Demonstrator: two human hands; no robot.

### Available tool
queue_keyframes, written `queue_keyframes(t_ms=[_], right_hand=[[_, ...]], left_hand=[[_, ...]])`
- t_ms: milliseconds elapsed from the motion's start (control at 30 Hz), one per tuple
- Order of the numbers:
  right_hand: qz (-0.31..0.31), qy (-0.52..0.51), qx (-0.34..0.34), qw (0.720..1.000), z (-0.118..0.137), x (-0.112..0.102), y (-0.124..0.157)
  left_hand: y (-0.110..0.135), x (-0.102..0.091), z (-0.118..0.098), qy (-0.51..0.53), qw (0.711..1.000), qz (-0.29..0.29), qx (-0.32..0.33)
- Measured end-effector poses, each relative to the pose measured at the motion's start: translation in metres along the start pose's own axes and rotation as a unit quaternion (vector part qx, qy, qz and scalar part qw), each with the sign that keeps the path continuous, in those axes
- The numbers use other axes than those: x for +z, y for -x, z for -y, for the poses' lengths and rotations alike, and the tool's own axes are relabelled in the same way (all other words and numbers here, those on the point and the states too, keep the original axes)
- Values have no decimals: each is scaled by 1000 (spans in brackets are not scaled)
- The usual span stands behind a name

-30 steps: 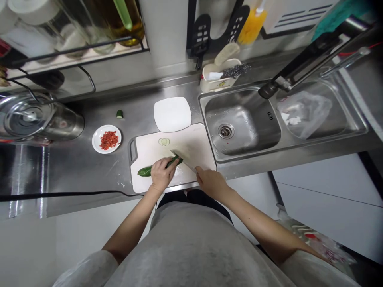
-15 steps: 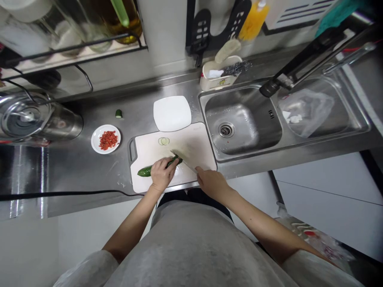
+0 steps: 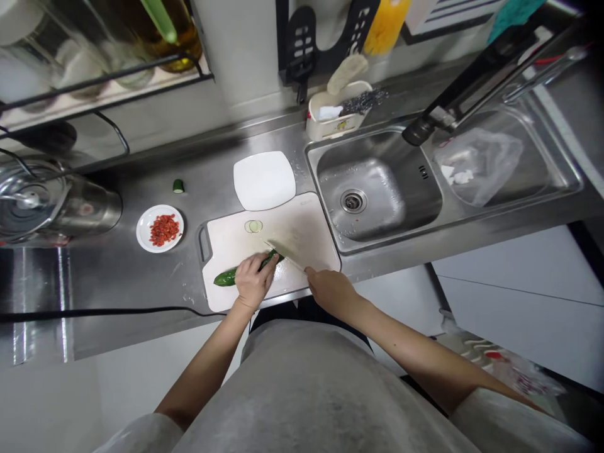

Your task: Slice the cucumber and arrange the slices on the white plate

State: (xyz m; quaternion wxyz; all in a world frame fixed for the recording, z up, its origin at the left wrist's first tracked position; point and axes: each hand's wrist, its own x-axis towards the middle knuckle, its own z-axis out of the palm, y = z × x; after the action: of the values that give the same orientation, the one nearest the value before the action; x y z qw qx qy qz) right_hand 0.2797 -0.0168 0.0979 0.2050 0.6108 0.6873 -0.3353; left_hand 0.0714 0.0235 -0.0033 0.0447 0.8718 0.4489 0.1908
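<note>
A green cucumber (image 3: pixel 225 277) lies on the white cutting board (image 3: pixel 226 236), its right end cut. My left hand (image 3: pixel 253 279) is closed over the cucumber and presses it to the board. In my right hand (image 3: pixel 331 290) is the handle of a kitchen knife (image 3: pixel 289 255); its blade stands at the cucumber's cut end, close to my left fingertips. Thin cucumber slices (image 3: pixel 253 226) lie toward the back of the board. My fingers partly hide the cucumber's middle.
A white square plate (image 3: pixel 264 180) rests against the board's back edge. To the left are a small plate of red berries (image 3: pixel 160 229) and a cucumber stub (image 3: pixel 178 186). The steel sink (image 3: pixel 382 189) adjoins the board on the right. A black cord (image 3: pixel 117 311) runs along the counter's front.
The whole view has shifted and turned slightly. Both hands keep their hold, with the knife still at the cucumber's right end; the slices lie as before.
</note>
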Motion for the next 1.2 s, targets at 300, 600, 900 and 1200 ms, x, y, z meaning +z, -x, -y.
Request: queue_keyframes(t_ms=[300,600,900,1200], right_hand=[[-14,-10,4,1000,7,7,-7],[-27,10,-5,1000,8,9,-9],[-36,14,-11,999,10,8,-12],[-38,-11,-15,999,8,10,-17]], left_hand=[[2,4,2,4,1000,-8,9],[5,6,2,-6,1000,-12,15],[5,4,-1,1,1000,-12,7],[6,4,-3,-5,1000,1,1]])
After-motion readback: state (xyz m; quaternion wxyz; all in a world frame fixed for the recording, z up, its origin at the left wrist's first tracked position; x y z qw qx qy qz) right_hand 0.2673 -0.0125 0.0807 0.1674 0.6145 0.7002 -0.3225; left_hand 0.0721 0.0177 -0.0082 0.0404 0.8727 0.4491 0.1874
